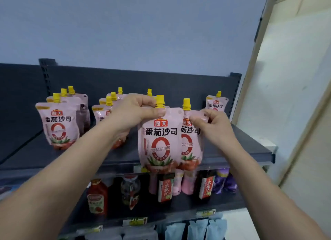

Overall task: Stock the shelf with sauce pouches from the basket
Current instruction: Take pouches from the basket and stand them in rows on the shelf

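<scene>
My left hand (136, 110) pinches the top of a pink sauce pouch (159, 143) with a yellow cap, holding it upright over the front edge of the dark top shelf (241, 146). My right hand (213, 127) pinches the upper right corner of a second pouch (190, 146), just behind and to the right of the first. Other pouches stand on the shelf: a row at the left (60, 125), a row behind my left hand (105, 110), and one at the back right (215, 103). The basket is out of view.
The shelf below holds a red sauce bottle (97, 196), dark bottles with red labels (165, 187), pink pouches and purple packs (224, 182). Light blue packs (198, 229) sit lower down. A pale wall (286, 96) lies right of the shelf's end post.
</scene>
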The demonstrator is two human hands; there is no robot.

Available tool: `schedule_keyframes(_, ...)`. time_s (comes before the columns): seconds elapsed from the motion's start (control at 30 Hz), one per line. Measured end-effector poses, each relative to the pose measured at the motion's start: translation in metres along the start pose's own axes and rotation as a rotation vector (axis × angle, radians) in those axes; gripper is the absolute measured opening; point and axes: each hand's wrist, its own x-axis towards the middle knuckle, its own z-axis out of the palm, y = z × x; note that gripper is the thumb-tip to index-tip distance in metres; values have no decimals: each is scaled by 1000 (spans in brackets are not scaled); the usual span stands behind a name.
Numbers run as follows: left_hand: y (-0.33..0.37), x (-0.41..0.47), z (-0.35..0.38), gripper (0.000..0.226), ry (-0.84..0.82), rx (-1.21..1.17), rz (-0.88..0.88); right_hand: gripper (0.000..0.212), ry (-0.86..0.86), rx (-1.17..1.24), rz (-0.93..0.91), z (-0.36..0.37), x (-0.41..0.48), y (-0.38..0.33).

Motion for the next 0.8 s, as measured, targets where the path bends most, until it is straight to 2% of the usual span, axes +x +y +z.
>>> schedule_keyframes(0.07,8,22,11,34,-26,27,5,25,40,-21,30,-13,15,6)
schedule_keyframes(0.17,19,51,25,12,-77,72,10,25,101,-59,38,-31,35,20)
schedule_keyframes(0.27,27,81,39,15,-79,78,9,28,146,-98,56,-47,53,37)
schedule_keyframes(0.37,32,109,52,36,-4,155,16,24,168,-125,87,-61,70,55)
schedule_keyframes(0.43,32,127,59,24,15,195,16,22,179,-128,108,-68,80,70)
schedule_keyframes(0.53,31,151,69,11,84,244,25,17,149,-109,151,-76,96,91)
schedule_keyframes(0.8,8,211,94,13,196,480,-84,16,-29,-31,151,-83,128,128)
